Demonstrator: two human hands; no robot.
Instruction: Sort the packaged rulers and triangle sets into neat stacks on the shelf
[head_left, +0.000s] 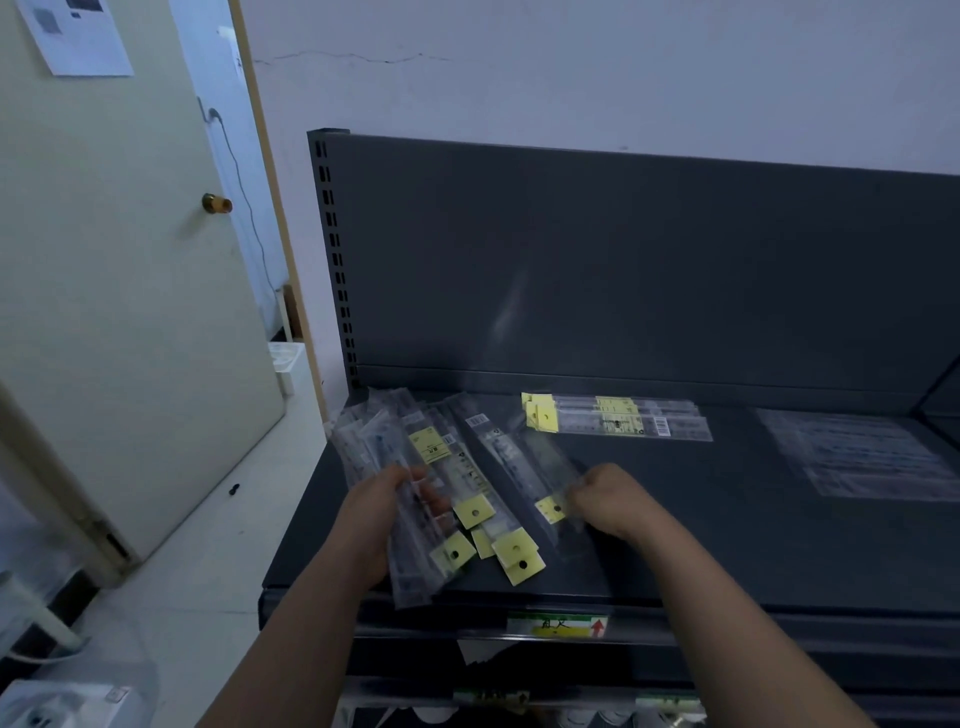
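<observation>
**Both hands on the rulers at the shelf's left end**

We see both forearms reaching in from the bottom of the view and up over the front lip of the dark shelf (701, 530). The left hand (387, 512) comes in on a slant with the wrist turned inward. Its fingers curl round a bundle of packaged rulers (447, 467), and the fingertips show through the clear wrap. The bundle fans out away from us. Its far ends spread toward the back panel (623, 260), and its yellow hang tabs (519, 553) splay near the front of the shelf.

The right hand (608, 499) sits knuckles-up near the left. Its fingers are bunched, pinching a single ruler pack (514, 457) close to that pack's yellow tab. The pack lies along the right edge of the fan, and we cannot tell whether it is lifted or resting. So the hands are apart, each clamped on packaging.

Further back, a neat stack (623, 420) of ruler packs lies crosswise near the back panel, tabs to the left. Well to the right, flat clear packs (862, 452) lie on the shelf, too blurred to name. A price label (558, 623) sits on the front rail.
</observation>
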